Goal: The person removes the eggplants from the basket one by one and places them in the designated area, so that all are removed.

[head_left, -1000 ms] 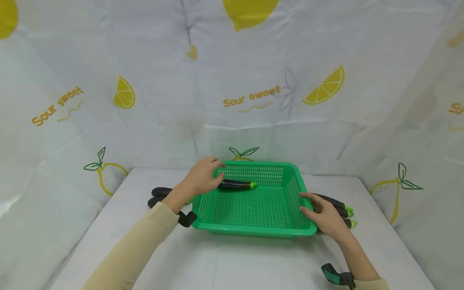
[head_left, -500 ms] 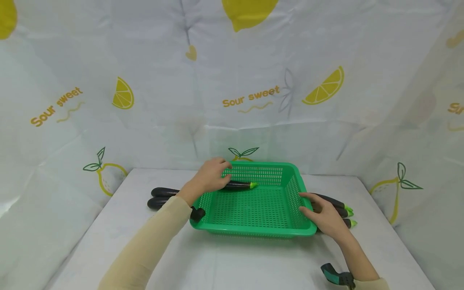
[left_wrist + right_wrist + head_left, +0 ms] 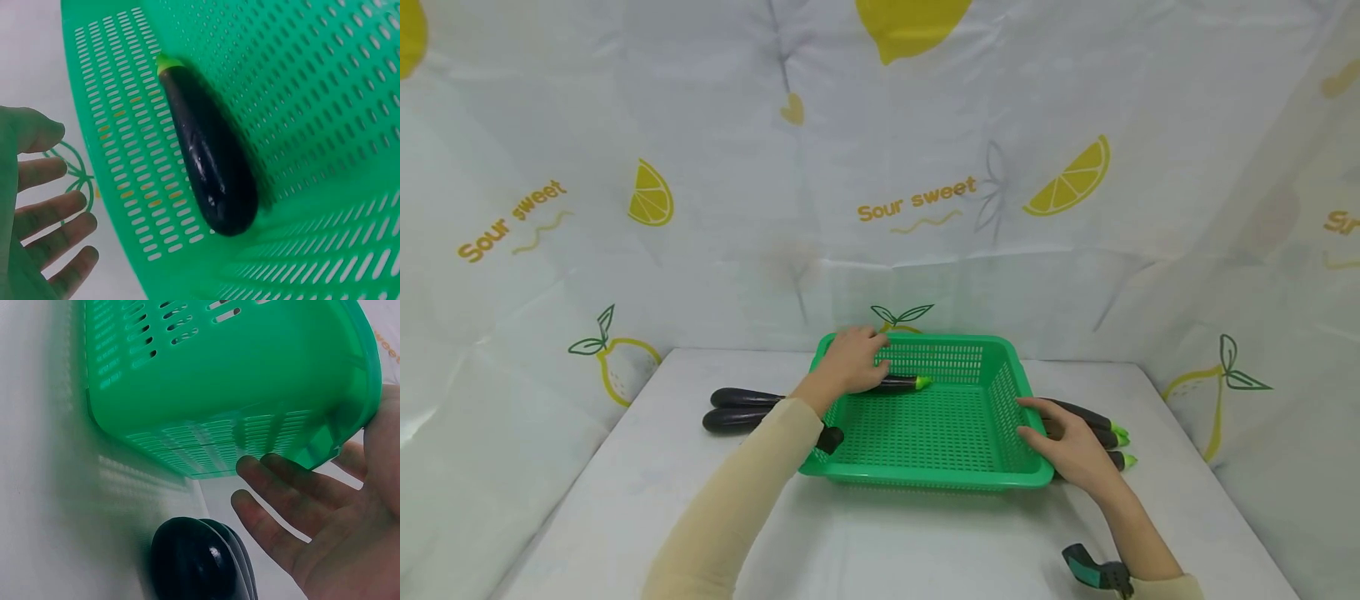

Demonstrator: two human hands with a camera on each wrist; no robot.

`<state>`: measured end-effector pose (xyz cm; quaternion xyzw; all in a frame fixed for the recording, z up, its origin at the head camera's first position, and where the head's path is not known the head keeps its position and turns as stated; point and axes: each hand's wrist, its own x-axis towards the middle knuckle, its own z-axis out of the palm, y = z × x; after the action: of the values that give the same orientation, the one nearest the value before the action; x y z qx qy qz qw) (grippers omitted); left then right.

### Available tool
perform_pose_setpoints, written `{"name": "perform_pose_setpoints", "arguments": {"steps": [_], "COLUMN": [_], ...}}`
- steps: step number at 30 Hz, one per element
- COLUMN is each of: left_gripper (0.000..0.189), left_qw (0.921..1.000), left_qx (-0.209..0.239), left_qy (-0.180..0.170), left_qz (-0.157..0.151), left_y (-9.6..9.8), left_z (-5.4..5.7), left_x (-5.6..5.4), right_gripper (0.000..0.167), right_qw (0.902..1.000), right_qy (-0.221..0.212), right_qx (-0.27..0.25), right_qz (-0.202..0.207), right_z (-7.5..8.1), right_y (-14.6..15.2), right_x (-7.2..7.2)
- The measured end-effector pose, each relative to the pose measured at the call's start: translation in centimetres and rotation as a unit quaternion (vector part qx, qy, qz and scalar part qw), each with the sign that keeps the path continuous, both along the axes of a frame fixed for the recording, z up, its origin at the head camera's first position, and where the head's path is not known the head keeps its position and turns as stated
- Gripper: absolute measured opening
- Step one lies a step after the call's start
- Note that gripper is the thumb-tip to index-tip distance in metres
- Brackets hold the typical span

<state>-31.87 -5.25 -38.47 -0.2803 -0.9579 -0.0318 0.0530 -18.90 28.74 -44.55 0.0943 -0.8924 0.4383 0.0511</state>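
Observation:
A green plastic basket (image 3: 917,477) stands on the table with one dark eggplant (image 3: 209,150) inside, by its far wall, green stem end pointing right in the head view. Over the basket's far left side is my left hand (image 3: 852,360), holding nothing; its fingers look fairly straight and spread in the left wrist view. My right hand (image 3: 1072,446) holds the basket's right rim. Thumb and index tips reach over the rim, while other fingers lie along the outside of the wall in the right wrist view (image 3: 294,494).
Two eggplants (image 3: 733,419) lie on the white table (image 3: 910,550) left of the basket, partly behind my left sleeve. Several more eggplants (image 3: 1086,414) lie to the right, partly hidden by my right hand. A lemon-printed curtain (image 3: 737,250) hangs behind.
My left hand has moved a little to the right over the basket, uncovering more of the left eggplants. The right hand keeps its place on the rim.

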Motion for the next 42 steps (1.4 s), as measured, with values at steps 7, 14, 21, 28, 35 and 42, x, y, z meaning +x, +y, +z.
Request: {"name": "perform_pose_setpoints", "arguments": {"steps": [7, 14, 21, 28, 35, 42], "left_gripper": [0.041, 0.047, 0.047, 0.05, 0.052, 0.054], "left_qw": [0.9989, 0.9966, 0.9964, 0.9933, 0.9896, 0.9869], "left_qx": [-0.023, -0.057, -0.045, -0.049, -0.079, -0.096], "left_qy": [-0.035, -0.046, -0.053, -0.088, -0.101, -0.11], "left_qz": [0.023, 0.038, 0.048, 0.057, 0.067, 0.068], "left_y": [1.4, 2.4, 2.6, 2.6, 2.8, 3.0], "left_z": [-1.0, -1.9, -2.9, -3.6, -4.5, -4.7], "left_x": [-0.6, -1.1, -1.4, -1.2, -1.0, -1.0], "right_gripper": [0.053, 0.053, 0.052, 0.052, 0.053, 0.052], "right_qw": [1.0, 0.9999, 0.9999, 0.9999, 0.9999, 0.9999], "right_qy": [-0.003, -0.005, -0.005, 0.002, -0.001, 0.0], "right_qx": [0.004, 0.008, 0.006, 0.008, 0.011, 0.007], "right_qz": [-0.003, -0.005, -0.007, -0.008, -0.007, -0.008], "right_z": [0.0, 0.0, 0.0, 0.0, 0.0, 0.0], "right_y": [0.0, 0.0, 0.0, 0.0, 0.0, 0.0], "right_x": [0.0, 0.0, 0.1, 0.0, 0.0, 0.0]}}
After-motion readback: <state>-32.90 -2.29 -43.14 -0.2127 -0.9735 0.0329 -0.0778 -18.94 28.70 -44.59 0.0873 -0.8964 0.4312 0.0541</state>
